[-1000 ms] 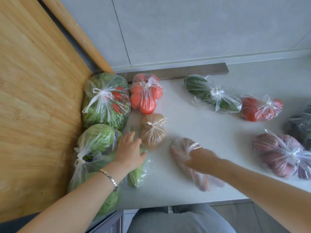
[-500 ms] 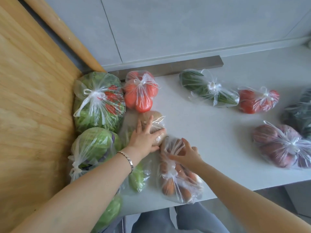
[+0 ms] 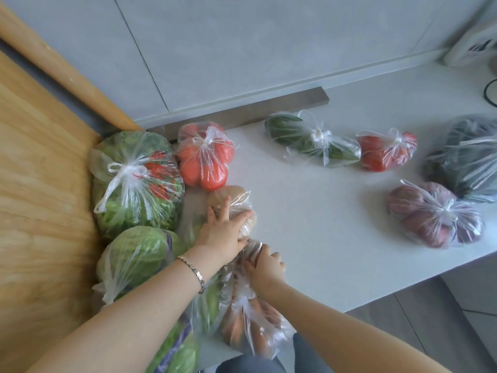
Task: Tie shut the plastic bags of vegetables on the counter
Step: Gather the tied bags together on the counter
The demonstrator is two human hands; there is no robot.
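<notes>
Several tied clear bags lie on the white counter [image 3: 322,224]. My left hand [image 3: 223,232] lies flat with fingers spread on a tied bag of brown vegetables [image 3: 239,203]. My right hand [image 3: 265,267] curls over the top of a bag of carrots [image 3: 250,321] at the front edge, beside a bag of green vegetables [image 3: 209,300]. On the left are a lettuce bag [image 3: 134,181], a cabbage bag [image 3: 134,254] and a tomato bag [image 3: 204,160]. A cucumber bag [image 3: 312,141], a second tomato bag [image 3: 384,152], a dark bag [image 3: 468,157] and a purple-red bag [image 3: 433,216] lie to the right.
A wooden board [image 3: 40,211] fills the left side, touching the lettuce and cabbage bags. A grey metal strip [image 3: 282,100] runs along the wall. A white appliance [image 3: 473,47] and a black cable [image 3: 488,90] sit at the far right. The counter's front edge runs near the carrots.
My right hand has brought the carrot bag left, up against the green bag and my left hand. My left hand has settled on the brown bag.
</notes>
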